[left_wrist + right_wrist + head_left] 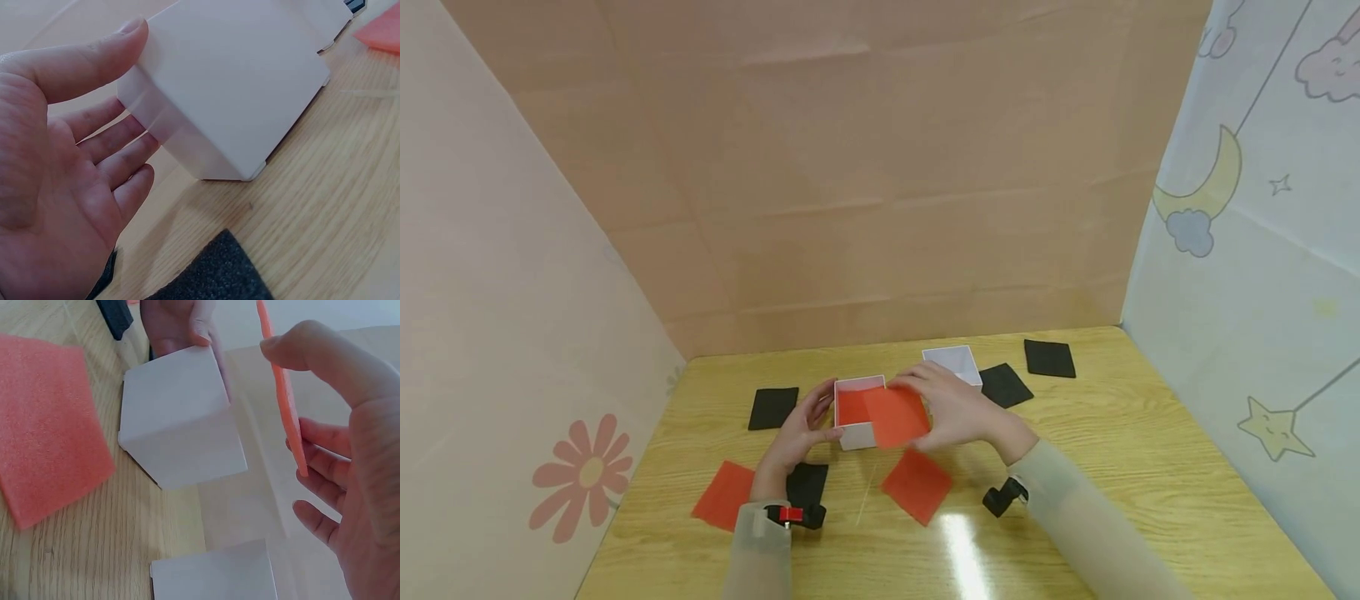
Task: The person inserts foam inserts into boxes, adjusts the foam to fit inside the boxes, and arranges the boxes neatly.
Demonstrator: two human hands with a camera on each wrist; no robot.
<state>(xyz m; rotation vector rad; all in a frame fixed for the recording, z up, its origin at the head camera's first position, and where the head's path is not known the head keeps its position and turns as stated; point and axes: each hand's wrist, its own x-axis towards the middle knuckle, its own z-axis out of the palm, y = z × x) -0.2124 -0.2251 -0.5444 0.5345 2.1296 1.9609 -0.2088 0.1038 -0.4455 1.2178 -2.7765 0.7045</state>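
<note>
Near the middle of the desk (1075, 467) stands a white box (859, 410) with one red foam square already lying in its bottom. The left hand (801, 429) steadies the box's left wall, thumb and fingers curled round its corner. The right hand (951, 408) pinches a second red foam sheet (897, 415) over the box's right side, only partly in. Two more red sheets (917, 485) and several black sheets (772, 407) lie loose, and another white box (953, 363) waits behind, so judging by that, most of the filling remains.
</note>
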